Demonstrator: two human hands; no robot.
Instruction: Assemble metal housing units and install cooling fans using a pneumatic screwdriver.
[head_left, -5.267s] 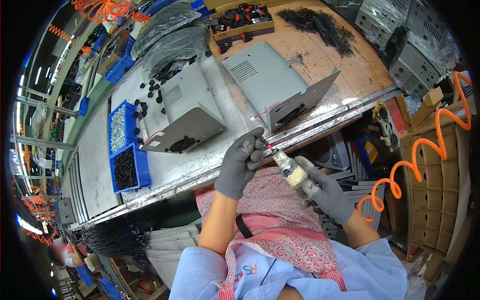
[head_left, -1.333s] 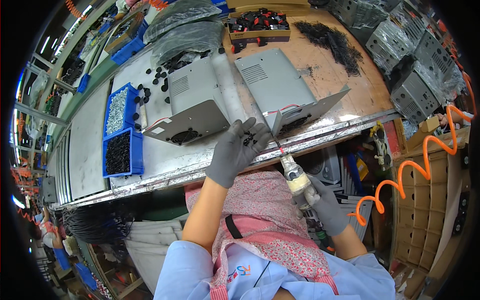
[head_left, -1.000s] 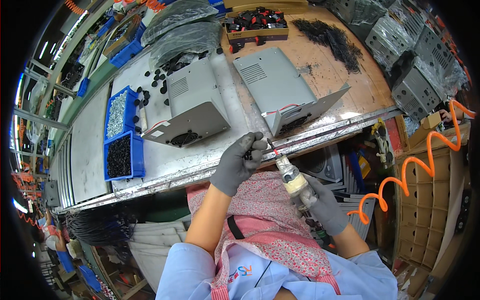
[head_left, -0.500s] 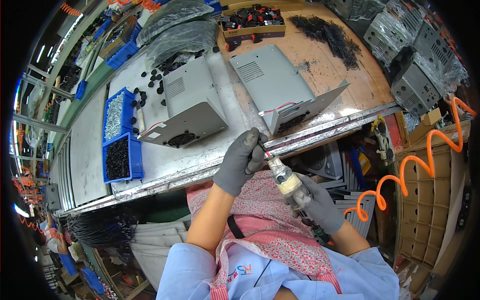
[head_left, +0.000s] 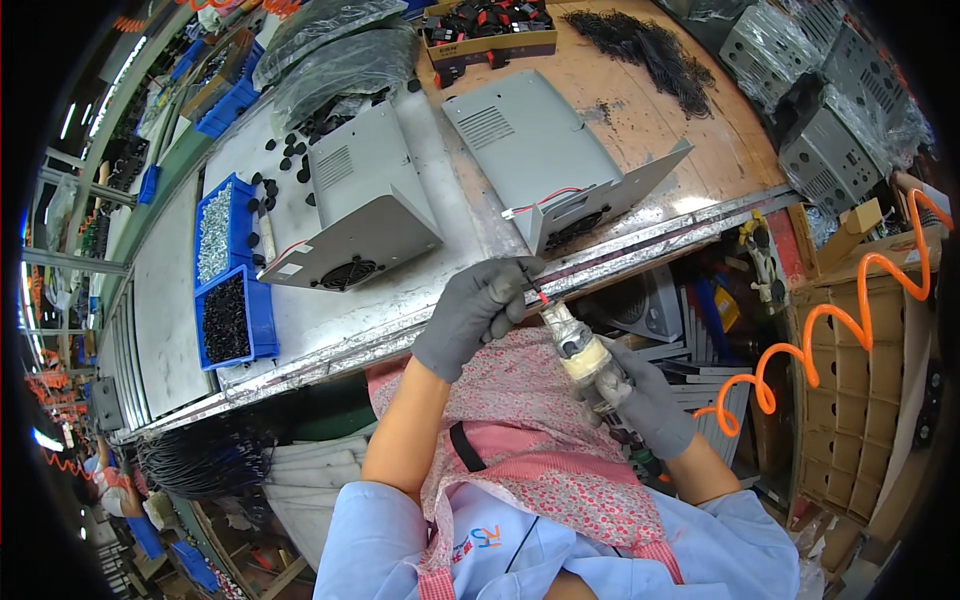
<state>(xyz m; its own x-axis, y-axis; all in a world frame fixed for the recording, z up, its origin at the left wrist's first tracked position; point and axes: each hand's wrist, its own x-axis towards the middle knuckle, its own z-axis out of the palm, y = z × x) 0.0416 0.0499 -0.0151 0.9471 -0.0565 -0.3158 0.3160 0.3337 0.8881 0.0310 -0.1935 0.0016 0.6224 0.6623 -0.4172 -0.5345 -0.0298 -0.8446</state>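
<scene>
My right hand (head_left: 655, 405), in a grey glove, is wrapped round a power screwdriver (head_left: 588, 362) bound with tape. Its bit points up and to the left, with a red piece near the tip. Beside that tip my left hand (head_left: 478, 308), gloved too, has its fingers pinched together; something small and dark shows at the fingertips, too small to name. Just beyond the hands stands a bent grey metal cover (head_left: 540, 140) with vent slots, a black fan and a red wire. A similar cover (head_left: 365, 185) stands to its left on the bench.
Blue bins of silver screws (head_left: 214, 235) and black screws (head_left: 226, 318) sit at the left. Farther back are a cardboard box of black and red parts (head_left: 490, 40) and a bundle of black wires (head_left: 650, 55). An orange coiled hose (head_left: 812, 340) hangs at the right.
My left hand has shifted slightly, its fingers still by the screwdriver's tip. The bench and covers appear a little farther left and up in the picture. The screwdriver stays in my right hand.
</scene>
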